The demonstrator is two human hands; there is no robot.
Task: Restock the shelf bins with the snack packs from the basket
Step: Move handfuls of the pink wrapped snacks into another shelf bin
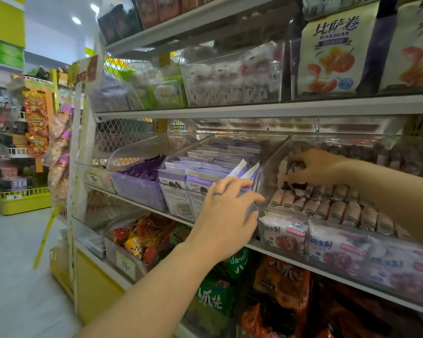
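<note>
Both reach forward: left hand (226, 215) grips bin (266, 170), right hand (320, 167) pinches packs (282, 173).

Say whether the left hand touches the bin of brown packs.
Touching. Head view: the left hand curls its fingers round the front corner of the bin.

Right hand (320, 167) fingers (300, 173) blurred among brown packs (337, 211); grasp unclear. Upper bin (230, 93) contents blurred. Price tag (125, 265) unreadable.

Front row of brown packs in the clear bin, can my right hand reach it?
Probably yes: the right hand is inside the open-topped clear bin, the brown packs lying uncovered just below.
</note>
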